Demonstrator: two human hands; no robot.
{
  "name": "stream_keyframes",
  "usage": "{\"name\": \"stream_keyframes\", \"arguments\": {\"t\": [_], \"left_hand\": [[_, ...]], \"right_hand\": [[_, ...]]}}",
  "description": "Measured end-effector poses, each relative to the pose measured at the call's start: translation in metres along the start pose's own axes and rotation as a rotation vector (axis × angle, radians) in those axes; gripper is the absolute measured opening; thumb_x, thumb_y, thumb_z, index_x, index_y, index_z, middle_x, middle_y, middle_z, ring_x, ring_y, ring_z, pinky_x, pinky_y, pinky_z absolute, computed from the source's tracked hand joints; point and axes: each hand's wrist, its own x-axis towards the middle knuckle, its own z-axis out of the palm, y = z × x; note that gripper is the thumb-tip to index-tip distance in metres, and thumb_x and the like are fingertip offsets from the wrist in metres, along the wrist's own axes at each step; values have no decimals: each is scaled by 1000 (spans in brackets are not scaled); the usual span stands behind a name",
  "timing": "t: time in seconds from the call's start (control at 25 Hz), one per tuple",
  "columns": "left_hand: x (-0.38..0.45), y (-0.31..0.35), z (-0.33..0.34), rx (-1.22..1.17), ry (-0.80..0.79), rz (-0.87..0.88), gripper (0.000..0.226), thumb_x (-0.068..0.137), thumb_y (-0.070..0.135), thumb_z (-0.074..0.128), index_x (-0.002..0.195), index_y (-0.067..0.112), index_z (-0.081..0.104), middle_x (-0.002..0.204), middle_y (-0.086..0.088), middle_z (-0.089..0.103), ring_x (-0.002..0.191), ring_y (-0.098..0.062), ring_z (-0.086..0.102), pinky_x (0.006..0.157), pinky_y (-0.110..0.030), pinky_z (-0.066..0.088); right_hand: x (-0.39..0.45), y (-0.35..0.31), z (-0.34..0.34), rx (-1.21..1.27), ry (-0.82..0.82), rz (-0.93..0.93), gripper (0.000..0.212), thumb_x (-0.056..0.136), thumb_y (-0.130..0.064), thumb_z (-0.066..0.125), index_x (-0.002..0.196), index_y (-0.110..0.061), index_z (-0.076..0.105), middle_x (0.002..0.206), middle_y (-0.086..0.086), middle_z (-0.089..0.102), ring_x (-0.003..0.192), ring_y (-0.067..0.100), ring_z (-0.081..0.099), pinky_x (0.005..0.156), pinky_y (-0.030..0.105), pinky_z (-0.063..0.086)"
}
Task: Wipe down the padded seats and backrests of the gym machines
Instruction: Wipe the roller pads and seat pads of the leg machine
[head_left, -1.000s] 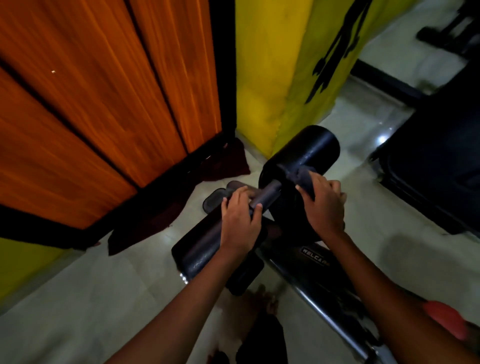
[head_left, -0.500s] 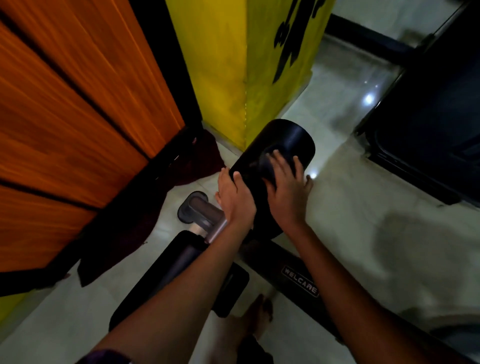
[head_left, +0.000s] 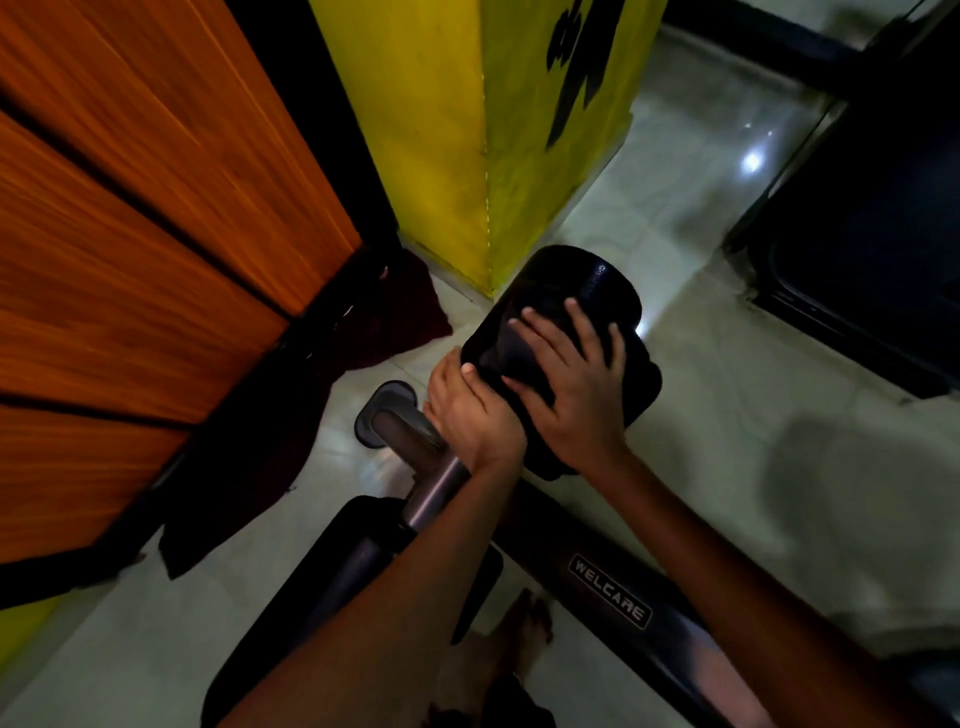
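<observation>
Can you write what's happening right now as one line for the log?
right hand: spread flat on black roller pad | left hand: grips pad's near edge | cloth: cannot tell

In view – 2 hands (head_left: 524, 400), 2 black foam roller pads (head_left: 582, 291), 1 bare foot (head_left: 519, 639), 1 dark cloth on the floor (head_left: 311, 415) – and 1 yellow pillar (head_left: 467, 130).

A black roller pad (head_left: 597, 291), cylindrical and padded, sits on a metal bar (head_left: 426, 483) above the pale floor (head_left: 701, 415), near the yellow pillar's corner. A dark cloth (head_left: 511, 353) lies pressed against its near side.
</observation>
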Motion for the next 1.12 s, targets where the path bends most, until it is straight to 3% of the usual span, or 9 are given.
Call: {"name": "stream_keyframes", "arguments": {"t": [0.08, 0.28, 0.4, 0.52, 0.72, 0.8, 0.92, 1.0, 1.12], "left_hand": [[1, -1, 2, 5, 0, 19, 52, 93, 30, 26, 128, 7, 56, 132, -10, 54, 127, -24, 44, 111, -44, 23], [0, -3, 1, 183, -42, 44, 59, 93, 38, 17, 136, 12, 49, 138, -5, 49, 131, -20, 39, 115, -46, 9], [-10, -4, -3, 272, -83, 123, 64, 91, 40, 13, 137, 8, 46, 138, -9, 48, 131, -24, 39, 114, -51, 11], [-20, -2, -6, 302, -119, 185, 58, 95, 35, 22, 136, 3, 46, 136, -14, 49, 130, -31, 42, 110, -59, 17], [-9, -5, -18, 284, -198, 211, 61, 95, 40, 21, 142, 6, 38, 142, -11, 45, 134, -26, 38, 114, -53, 14], [2, -11, -29, 139, -237, 166, 56, 95, 36, 26, 141, 8, 38, 139, -6, 48, 129, -18, 42, 114, -37, 24], [18, -15, -39, -240, -191, -62, 38, 96, 17, 33, 130, 4, 47, 118, -1, 54, 100, 0, 52, 89, -9, 37], [34, -14, -40, -335, -188, -342, 27, 99, 7, 35, 122, 5, 49, 104, -6, 57, 88, -3, 58, 78, -11, 45], [57, -18, -24, -129, -357, -564, 40, 101, 35, 35, 127, 8, 50, 122, -16, 58, 112, -24, 57, 100, -36, 44]], "right_hand": [[20, 23, -7, -47, -18, -60, 54, 86, -54, 42, 131, -26, 54, 140, -7, 50, 135, 27, 33, 102, 64, 24], [81, 29, -8, -4, -75, 312, 53, 88, -58, 48, 134, -31, 50, 148, -12, 38, 143, 26, 19, 110, 60, 14], [47, 6, -3, 8, -56, 110, 51, 87, -56, 45, 128, -28, 56, 141, -10, 49, 141, 25, 24, 110, 60, 7], [37, 19, -13, -62, -145, -104, 55, 86, -58, 38, 129, -29, 57, 136, -10, 54, 138, 26, 32, 109, 63, 14], [98, 23, -11, -105, -162, 269, 51, 89, -56, 48, 132, -29, 52, 144, -9, 44, 141, 25, 24, 112, 53, 11], [81, 5, -2, -153, -121, 174, 49, 88, -53, 50, 128, -26, 56, 139, -7, 51, 138, 27, 29, 110, 52, 13], [27, -21, 0, -47, -89, -84, 47, 84, -50, 50, 122, -24, 60, 128, -6, 60, 132, 27, 39, 109, 49, 12], [5, -23, -2, -44, -139, -226, 48, 84, -49, 50, 126, -26, 56, 129, -7, 59, 132, 25, 39, 109, 51, 15], [35, 8, -9, -68, -164, -210, 51, 85, -51, 44, 128, -25, 56, 130, -4, 59, 131, 26, 42, 108, 53, 19]]}}
